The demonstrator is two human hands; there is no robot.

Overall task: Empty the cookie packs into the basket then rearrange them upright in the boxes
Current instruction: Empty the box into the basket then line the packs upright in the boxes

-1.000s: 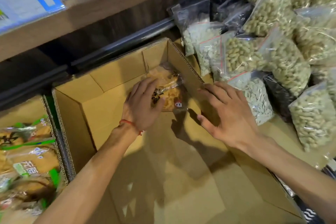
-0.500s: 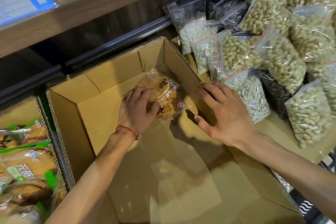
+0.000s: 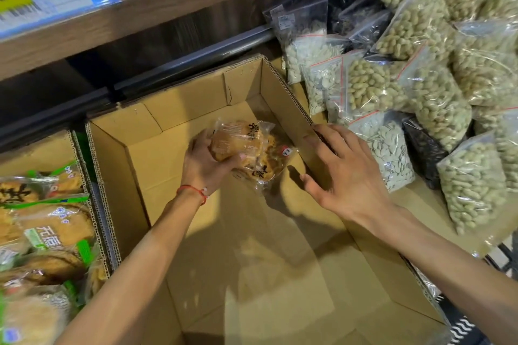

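Note:
An open cardboard box [image 3: 173,109] fills the middle of the view, its floor mostly bare. My left hand [image 3: 203,162] grips a clear-wrapped cookie pack [image 3: 241,138] and holds it tilted above the box's far right corner. A second cookie pack [image 3: 263,166] lies under it on the box floor. My right hand [image 3: 340,172] rests with spread fingers on the box's right wall, the thumb hanging inside the box. A second box [image 3: 77,148] at the left holds several green-trimmed cookie packs [image 3: 53,230].
Clear bags of peanuts [image 3: 437,98] and pale seeds [image 3: 389,151] are piled to the right of the box. A wooden shelf edge [image 3: 157,5] with price tags runs overhead, and a dark metal rail [image 3: 196,60] runs behind the boxes.
My left hand has closed round the upper cookie pack and lifted it, turning it up off the pack beneath. My right hand has stayed on the box wall.

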